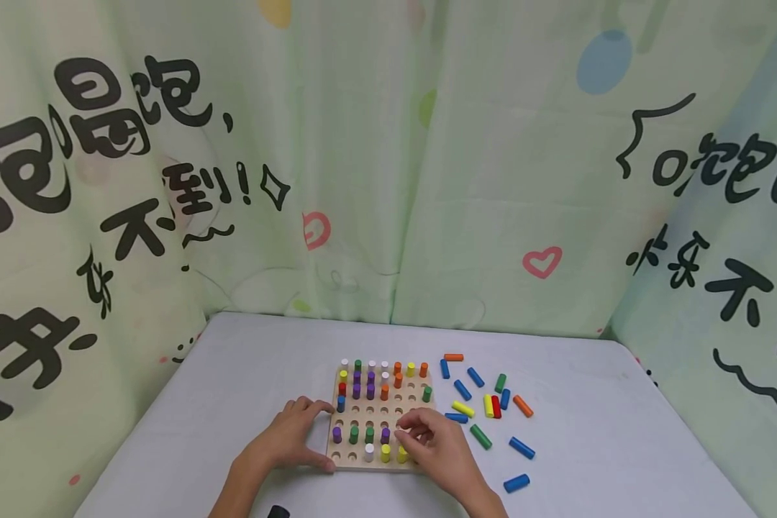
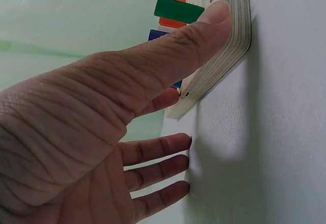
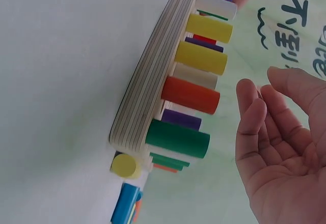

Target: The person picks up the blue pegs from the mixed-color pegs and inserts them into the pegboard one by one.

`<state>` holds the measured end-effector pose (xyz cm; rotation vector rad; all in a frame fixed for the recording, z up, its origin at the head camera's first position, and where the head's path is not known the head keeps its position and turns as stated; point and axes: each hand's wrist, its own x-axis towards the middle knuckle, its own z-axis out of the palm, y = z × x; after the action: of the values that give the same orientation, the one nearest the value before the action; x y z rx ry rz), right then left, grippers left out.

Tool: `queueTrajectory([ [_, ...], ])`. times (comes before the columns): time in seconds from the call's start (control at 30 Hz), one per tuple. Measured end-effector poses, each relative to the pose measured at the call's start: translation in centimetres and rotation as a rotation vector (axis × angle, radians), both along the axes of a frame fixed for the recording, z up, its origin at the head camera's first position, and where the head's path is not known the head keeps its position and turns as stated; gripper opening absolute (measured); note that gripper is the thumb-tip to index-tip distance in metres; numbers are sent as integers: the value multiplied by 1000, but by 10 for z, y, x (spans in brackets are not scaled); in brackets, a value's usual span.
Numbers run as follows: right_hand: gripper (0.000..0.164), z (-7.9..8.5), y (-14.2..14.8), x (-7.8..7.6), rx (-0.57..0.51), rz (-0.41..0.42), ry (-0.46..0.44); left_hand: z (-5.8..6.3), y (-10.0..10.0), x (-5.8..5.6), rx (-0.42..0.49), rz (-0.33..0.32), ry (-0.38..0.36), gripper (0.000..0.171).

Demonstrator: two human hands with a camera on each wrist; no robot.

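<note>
A wooden pegboard (image 1: 362,467) with rows of round holes holds coloured pegs in white, green, purple, yellow, orange, red and blue. My left hand (image 1: 294,433) rests along its left side, thumb on the near left corner and index finger farther up the edge. In the left wrist view the thumb (image 2: 216,18) lies against the layered board edge (image 2: 237,35), the other fingers reaching toward the table. Over the board's near right part hovers my right hand (image 1: 435,442). The right wrist view shows that hand's fingers (image 3: 249,117) loosely bent with nothing between them, beside upright green (image 3: 178,138) and orange pegs (image 3: 191,94).
Loose pegs lie scattered to the right of the board, among them a blue peg (image 1: 516,483), a green peg (image 1: 480,437), an orange peg (image 1: 523,406) and a red peg (image 1: 496,407). A black object (image 1: 278,511) shows at the table's near edge. Printed curtains (image 1: 388,180) hang behind the white table (image 1: 609,432).
</note>
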<state>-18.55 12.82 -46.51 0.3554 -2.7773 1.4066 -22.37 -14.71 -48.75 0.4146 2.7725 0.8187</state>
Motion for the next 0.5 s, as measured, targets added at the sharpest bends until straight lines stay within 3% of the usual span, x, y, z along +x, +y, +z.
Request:
queueTrajectory([
  [0.5, 15, 0, 16, -1, -5, -56, -10, -2, 1, -1, 1, -1, 2, 83],
])
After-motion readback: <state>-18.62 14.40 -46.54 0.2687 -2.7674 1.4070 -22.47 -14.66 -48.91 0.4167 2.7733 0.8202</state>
